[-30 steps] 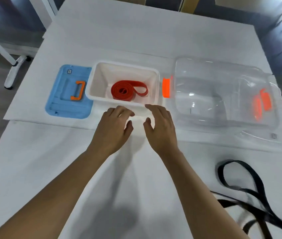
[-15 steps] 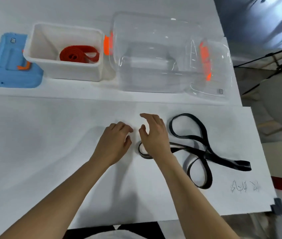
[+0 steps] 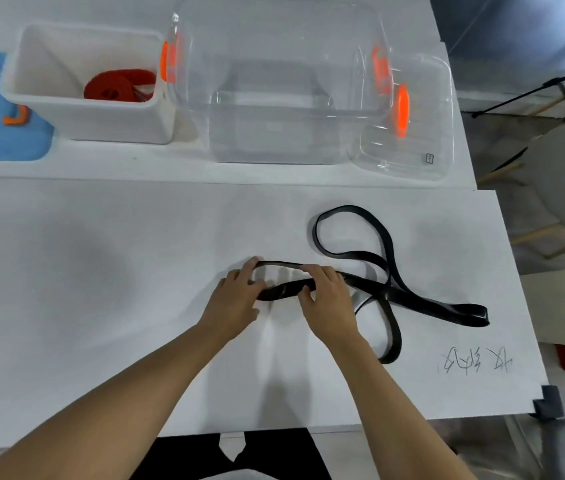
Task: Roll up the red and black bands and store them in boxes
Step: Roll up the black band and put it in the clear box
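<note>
Gripping the black band (image 3: 390,289) near its left end, both my hands (image 3: 236,299) (image 3: 328,299) hold it; crossed loops at three o'clock could snag mid-roll.

The white table (image 3: 101,271) carries the black band (image 3: 390,258), looping away right of the hands. Beyond them stand a white box (image 3: 101,123), a clear box (image 3: 274,133) and a blue lid (image 3: 0,140).
</note>
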`<state>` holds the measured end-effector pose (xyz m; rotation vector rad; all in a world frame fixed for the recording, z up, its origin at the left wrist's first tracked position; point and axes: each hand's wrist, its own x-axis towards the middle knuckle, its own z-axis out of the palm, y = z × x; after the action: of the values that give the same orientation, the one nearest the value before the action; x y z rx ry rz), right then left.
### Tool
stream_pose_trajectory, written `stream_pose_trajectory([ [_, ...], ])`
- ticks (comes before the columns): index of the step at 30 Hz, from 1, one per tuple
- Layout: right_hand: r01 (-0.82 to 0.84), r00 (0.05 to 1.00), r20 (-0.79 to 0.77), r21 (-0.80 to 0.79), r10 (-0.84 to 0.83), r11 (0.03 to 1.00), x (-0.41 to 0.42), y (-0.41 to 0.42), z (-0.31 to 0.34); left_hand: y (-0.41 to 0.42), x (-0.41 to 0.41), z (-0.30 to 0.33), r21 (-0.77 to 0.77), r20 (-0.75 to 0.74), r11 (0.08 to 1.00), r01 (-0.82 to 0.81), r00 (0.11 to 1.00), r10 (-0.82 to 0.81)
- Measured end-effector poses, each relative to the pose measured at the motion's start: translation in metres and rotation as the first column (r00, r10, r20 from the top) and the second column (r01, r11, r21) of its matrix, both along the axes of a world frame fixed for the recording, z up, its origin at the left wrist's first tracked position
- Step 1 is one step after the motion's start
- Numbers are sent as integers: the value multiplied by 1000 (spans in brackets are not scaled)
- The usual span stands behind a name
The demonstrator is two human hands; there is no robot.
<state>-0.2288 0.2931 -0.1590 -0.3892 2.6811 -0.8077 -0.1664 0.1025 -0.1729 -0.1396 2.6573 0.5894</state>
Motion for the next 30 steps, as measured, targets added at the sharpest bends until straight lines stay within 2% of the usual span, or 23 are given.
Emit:
stream_pose_trajectory([
  [5, -38, 999, 9, 96, 38, 995, 1, 4, -8, -5, 3, -4, 31, -130, 999, -27, 991, 30],
  [10, -167, 985, -18, 182, 173, 969, 1, -3, -3, -16, 9, 29, 49, -244, 999, -15, 969, 26],
  [14, -247, 969, 13, 121, 247, 961, -3, -29, 14, -21, 13, 73, 86, -288, 996, -11, 957, 36],
  [17, -259, 960, 118, 35, 253, 965, -7, -47, 40, -27, 13, 107, 252, -242, 961, -112, 955, 174],
  [20, -215, 968, 126, -40, 218, 976, -10, -53, 74, -41, 5, 146, 481, -149, 831, -279, 908, 391],
  [23, -185, 977, 78, -131, 196, 974, -15, -63, 114, -58, -9, 186, 700, -59, 623, -348, 842, 537],
  [27, -178, 984, -46, -220, 172, 959, -26, -78, 159, -79, -23, 240, 821, -55, 460, -338, 756, 653],
  [30, -149, 989, -32, -302, 147, 942, -39, -87, 184, -97, -28, 272, 867, -64, 383, -318, 692, 719],
])
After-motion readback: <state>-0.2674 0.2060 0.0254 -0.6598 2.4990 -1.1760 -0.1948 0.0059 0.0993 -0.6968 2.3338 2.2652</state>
